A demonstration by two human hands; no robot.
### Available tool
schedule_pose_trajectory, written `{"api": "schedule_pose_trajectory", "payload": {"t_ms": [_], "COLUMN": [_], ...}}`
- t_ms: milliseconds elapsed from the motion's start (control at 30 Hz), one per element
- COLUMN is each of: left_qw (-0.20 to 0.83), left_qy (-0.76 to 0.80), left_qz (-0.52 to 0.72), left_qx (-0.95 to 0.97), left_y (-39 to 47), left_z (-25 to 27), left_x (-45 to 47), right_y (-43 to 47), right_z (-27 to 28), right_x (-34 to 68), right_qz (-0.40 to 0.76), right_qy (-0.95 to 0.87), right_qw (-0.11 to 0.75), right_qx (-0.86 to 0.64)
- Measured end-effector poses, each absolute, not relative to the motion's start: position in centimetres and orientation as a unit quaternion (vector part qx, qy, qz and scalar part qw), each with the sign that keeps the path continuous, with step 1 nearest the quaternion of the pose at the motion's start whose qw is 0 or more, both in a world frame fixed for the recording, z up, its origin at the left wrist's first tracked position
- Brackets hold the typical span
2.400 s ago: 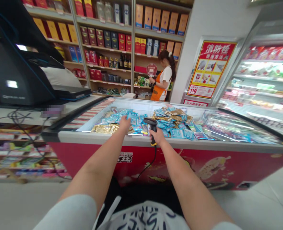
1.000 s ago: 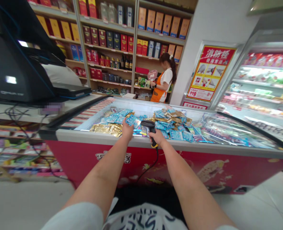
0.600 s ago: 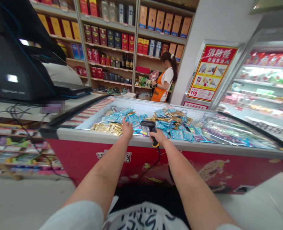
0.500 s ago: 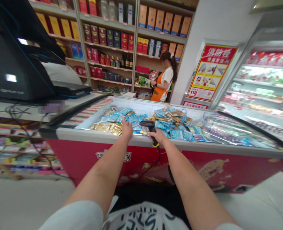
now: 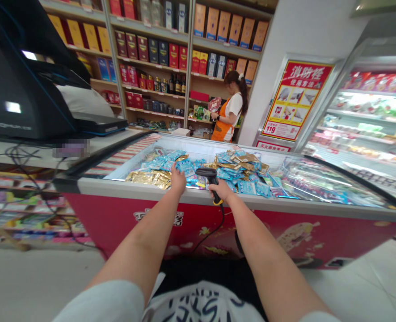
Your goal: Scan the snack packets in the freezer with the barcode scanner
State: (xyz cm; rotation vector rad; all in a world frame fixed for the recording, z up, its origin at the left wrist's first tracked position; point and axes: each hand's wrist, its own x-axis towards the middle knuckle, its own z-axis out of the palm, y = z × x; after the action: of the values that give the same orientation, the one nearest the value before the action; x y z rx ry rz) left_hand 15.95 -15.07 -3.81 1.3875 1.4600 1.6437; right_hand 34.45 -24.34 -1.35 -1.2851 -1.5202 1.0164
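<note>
My right hand (image 5: 221,191) is wrapped around the handle of a black barcode scanner (image 5: 207,172). Its head sits level above the freezer's front edge and its cable hangs down. Left of it, my left hand (image 5: 178,180) reaches over the edge, closed on a blue ice cream packet (image 5: 186,168); some of its fingers are hidden. Gold packets (image 5: 149,179) lie beside that hand in the chest freezer (image 5: 278,206). A heap of blue and brown packets (image 5: 238,167) rises behind the scanner.
A checkout terminal (image 5: 27,105) stands on the counter at left, with loose cables (image 5: 23,154) below it. Beyond the freezer, a person in an orange apron (image 5: 222,123) stands by shelves of boxes (image 5: 147,48). A refrigerated display (image 5: 368,129) is at right.
The view has shifted very slightly. Both hands and the scanner stay in nearly the same place.
</note>
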Motion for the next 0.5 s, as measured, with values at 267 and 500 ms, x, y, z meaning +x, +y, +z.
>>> {"api": "schedule_pose_trajectory", "payload": {"t_ms": [267, 500], "left_qw": [0.156, 0.094], "left_qy": [0.638, 0.618], "left_qz": [0.444, 0.245], "left_qx": [0.609, 0.741], "left_y": [-16.1, -16.1], "left_z": [-2.6, -1.8], "left_x": [16.0, 17.9], "right_y": [-23.9, -23.9], "right_z": [-2.3, -2.0], "right_x": [33.9, 33.6], "right_qz": [0.395, 0.392], "right_qy": [-0.570, -0.544], "right_qw": [0.525, 0.556], "right_qx": [-0.493, -0.492]}}
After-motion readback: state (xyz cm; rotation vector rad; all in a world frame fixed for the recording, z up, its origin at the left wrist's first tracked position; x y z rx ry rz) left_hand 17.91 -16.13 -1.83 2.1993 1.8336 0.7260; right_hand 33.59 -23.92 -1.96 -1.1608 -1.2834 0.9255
